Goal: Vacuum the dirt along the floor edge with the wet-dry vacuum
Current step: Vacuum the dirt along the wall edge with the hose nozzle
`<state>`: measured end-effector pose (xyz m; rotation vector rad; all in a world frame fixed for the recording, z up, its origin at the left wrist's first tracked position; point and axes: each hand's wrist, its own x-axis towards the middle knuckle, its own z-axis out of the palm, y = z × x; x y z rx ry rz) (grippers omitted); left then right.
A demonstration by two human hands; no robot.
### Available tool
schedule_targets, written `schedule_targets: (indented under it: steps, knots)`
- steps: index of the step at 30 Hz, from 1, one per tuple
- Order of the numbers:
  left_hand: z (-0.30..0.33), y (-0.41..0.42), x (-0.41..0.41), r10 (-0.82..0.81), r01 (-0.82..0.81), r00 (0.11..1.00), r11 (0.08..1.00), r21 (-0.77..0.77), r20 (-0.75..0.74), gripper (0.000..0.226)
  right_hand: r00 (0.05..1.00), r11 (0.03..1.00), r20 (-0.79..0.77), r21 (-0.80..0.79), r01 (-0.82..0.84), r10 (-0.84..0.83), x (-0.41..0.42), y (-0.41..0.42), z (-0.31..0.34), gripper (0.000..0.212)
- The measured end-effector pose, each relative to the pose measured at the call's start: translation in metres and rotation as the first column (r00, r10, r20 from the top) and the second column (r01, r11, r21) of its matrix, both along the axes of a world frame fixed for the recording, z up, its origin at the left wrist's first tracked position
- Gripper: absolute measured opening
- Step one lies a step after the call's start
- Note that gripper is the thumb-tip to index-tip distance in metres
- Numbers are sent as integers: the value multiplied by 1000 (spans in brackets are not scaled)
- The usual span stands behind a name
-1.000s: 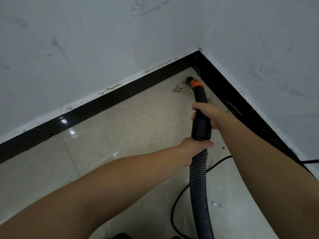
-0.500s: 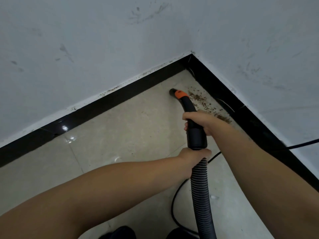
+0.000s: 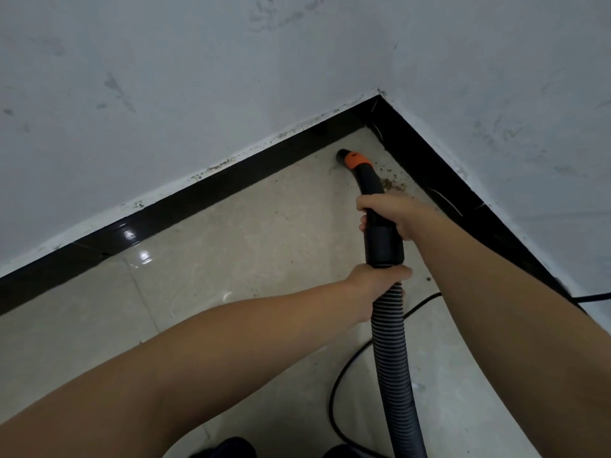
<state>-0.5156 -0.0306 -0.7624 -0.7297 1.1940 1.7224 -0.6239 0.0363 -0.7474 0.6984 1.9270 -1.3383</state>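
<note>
A black vacuum nozzle with an orange collar (image 3: 355, 159) rests its mouth on the beige floor tile near the room corner, close to the black skirting (image 3: 205, 196). Brown dirt (image 3: 393, 184) lies just right of the nozzle, along the right-hand skirting. My right hand (image 3: 393, 216) grips the black handle tube above its cuff. My left hand (image 3: 377, 280) holds the ribbed grey hose (image 3: 393, 352) right below the cuff. The hose runs down to the bottom edge of the view.
Two grey-white scuffed walls meet at the corner (image 3: 380, 94). A thin black power cord (image 3: 344, 375) loops on the floor beside the hose, and another stretch crosses the right wall (image 3: 595, 296). Dark shoe tips (image 3: 228, 449) show at the bottom.
The nozzle has swept left off the dirt patch by the corner. The brown dirt that lay left of the nozzle is gone; dirt along the right skirting now shows. Both hands kept their grip.
</note>
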Motion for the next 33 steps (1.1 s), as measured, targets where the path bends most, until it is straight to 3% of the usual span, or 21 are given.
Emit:
schedule_targets:
  steps: [7,14,21,25,29,33]
  knots:
    - [3,-2,34,20,-21,999,999,27,49,16,998,999,18,-16,-52,52,32,-4,5,24]
    - [1,-47,12,42,-39,999,994,-103,29,19,999,993,-35,-115,-9,5,16,-48,2,30]
    - [21,-54,6,-72,86,993,983,-160,93,15,1000,988,-7,-157,4,-5,13,-50,4,33]
    - [51,-63,6,-98,114,988,984,-140,118,16,993,981,72,-178,-77,91,12,-59,25,38]
    - [58,-67,11,-105,121,988,983,-139,117,15,958,960,190,-224,-170,214,9,-71,40,24]
    - [45,-80,11,-94,102,994,983,-154,55,16,988,987,129,-150,-66,85,15,-80,31,29]
